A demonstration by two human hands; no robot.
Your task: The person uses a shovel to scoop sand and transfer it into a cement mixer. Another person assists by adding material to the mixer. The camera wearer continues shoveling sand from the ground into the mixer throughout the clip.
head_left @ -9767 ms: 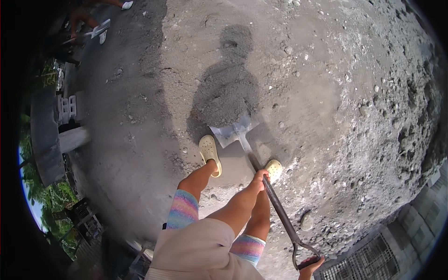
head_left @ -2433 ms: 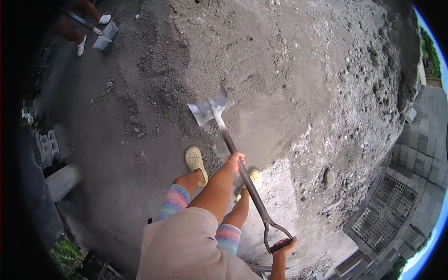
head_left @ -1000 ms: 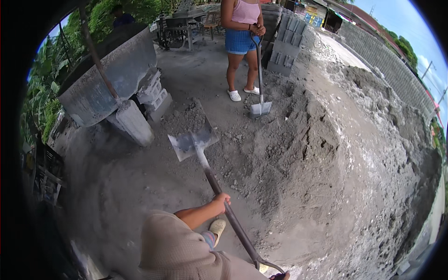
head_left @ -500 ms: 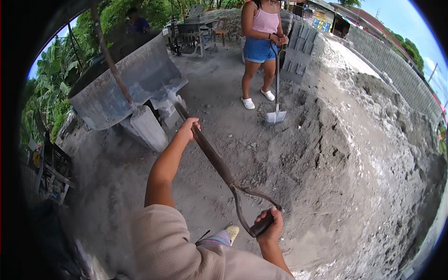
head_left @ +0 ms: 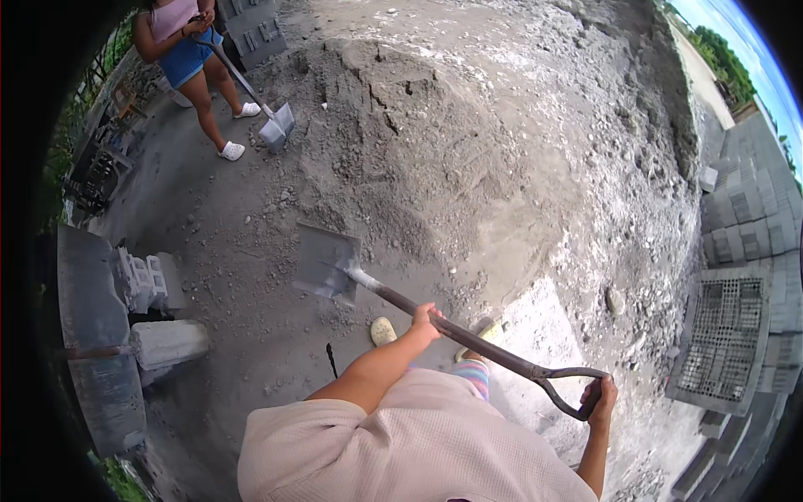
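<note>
In the head view, a D-handle shovel [head_left: 468, 338] spans the middle, its blade [head_left: 322, 259] toward nine o'clock. The left hand [head_left: 427, 320] wraps the shaft [head_left: 502, 355]; the right hand [head_left: 600, 400] is curled around the D-grip [head_left: 573, 371] at four o'clock. Probably stiff and blade-heavy, it needs both these holds.

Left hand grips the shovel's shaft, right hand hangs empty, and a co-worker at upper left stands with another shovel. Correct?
The right hand isn't empty: the head view shows it gripping the D-shaped handle of the shovel. The left hand on the shaft and the co-worker with another shovel are correct.
</note>
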